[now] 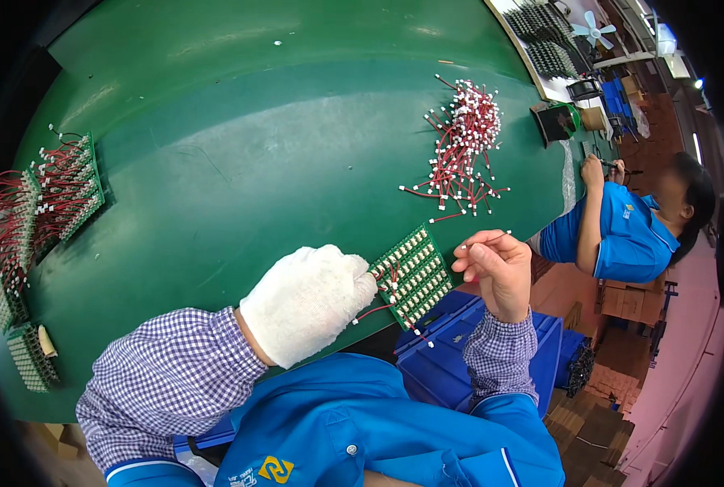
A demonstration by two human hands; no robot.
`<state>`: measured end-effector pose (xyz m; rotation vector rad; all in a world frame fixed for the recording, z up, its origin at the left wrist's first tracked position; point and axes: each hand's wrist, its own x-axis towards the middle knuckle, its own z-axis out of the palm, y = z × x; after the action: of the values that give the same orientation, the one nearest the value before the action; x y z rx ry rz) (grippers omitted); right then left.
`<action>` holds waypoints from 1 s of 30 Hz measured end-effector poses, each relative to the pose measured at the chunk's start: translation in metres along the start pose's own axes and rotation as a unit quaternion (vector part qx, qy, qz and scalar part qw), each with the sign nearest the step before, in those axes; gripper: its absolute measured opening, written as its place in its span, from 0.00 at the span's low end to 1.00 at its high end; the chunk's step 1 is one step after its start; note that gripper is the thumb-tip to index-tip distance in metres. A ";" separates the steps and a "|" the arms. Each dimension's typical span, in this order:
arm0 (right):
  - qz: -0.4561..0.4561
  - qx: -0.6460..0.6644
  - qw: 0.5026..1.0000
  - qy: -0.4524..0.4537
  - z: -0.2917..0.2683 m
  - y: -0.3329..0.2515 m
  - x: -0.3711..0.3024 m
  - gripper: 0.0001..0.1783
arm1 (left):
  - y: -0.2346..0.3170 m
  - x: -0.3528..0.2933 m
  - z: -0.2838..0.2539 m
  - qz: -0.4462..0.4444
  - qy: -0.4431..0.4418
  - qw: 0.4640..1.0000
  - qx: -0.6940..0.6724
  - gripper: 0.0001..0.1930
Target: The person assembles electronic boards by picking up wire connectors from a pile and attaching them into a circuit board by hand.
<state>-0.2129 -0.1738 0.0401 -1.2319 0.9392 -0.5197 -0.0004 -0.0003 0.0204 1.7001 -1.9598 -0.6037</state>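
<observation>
My left hand (309,302), in a white glove, grips the left edge of a green circuit board panel (428,284). Rows of small white connectors cover the panel, and a few red cables are attached at its left side, their loose ends hanging over the edge. My bare right hand (498,272) is just right of the panel, thumb and fingers pinched on a short cable with a white plug (464,247); most of that cable is hidden by the fingers. Beyond the panel lies a heap of red cables (469,130) with white plugs.
Panels full of red cables (65,187) stand at the left of the green table (256,187), with a bare panel (30,357) nearer. Blue bins (435,365) sit below the front edge. At the right, a person in blue (630,231) works at the table.
</observation>
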 end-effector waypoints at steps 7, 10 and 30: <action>-0.025 -0.088 0.994 -0.063 0.022 -0.001 0.001 0.06 | 0.001 -0.001 0.008 0.012 0.017 1.000 0.003 0.02; -0.069 -0.153 0.983 -0.071 0.032 0.005 0.001 0.06 | 0.004 -0.002 0.006 0.006 -0.001 0.999 0.033 0.03; -0.244 -0.305 0.917 -0.077 0.055 0.019 0.000 0.08 | 0.001 -0.005 0.008 0.035 0.019 0.999 0.035 0.06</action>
<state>-0.1702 -0.1378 0.0243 -2.0736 0.6669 -0.5223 -0.0057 0.0046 0.0147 1.6645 -2.0248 -0.4805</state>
